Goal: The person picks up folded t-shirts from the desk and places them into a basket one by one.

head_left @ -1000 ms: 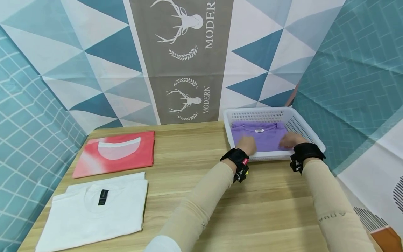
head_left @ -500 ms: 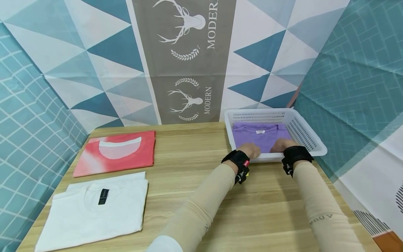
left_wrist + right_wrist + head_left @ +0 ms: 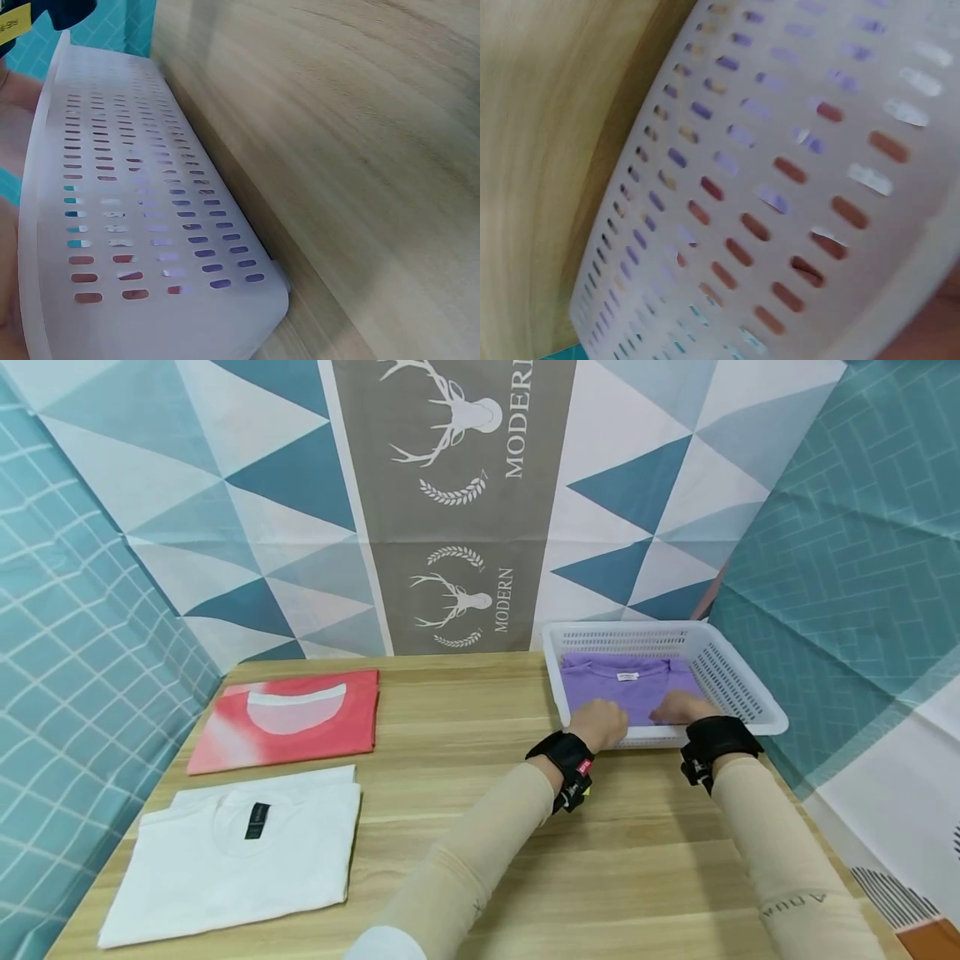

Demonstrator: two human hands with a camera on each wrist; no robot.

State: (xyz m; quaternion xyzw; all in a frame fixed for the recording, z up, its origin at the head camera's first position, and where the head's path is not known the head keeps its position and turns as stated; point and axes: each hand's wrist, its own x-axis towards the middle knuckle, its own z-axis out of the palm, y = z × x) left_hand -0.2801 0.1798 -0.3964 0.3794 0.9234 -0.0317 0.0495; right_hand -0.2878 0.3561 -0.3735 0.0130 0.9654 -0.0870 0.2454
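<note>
Now both hands reach over the near rim of the basket (image 3: 738, 681): the left hand (image 3: 597, 723) and right hand (image 3: 678, 706) rest on the purple shirt (image 3: 626, 685) inside; their grip cannot be told.

You see three folded shirts: one purple (image 3: 630, 687), one red (image 3: 288, 720), one white (image 3: 240, 852). There is one white basket (image 3: 742, 681) and one bench (image 3: 465, 760).
</note>
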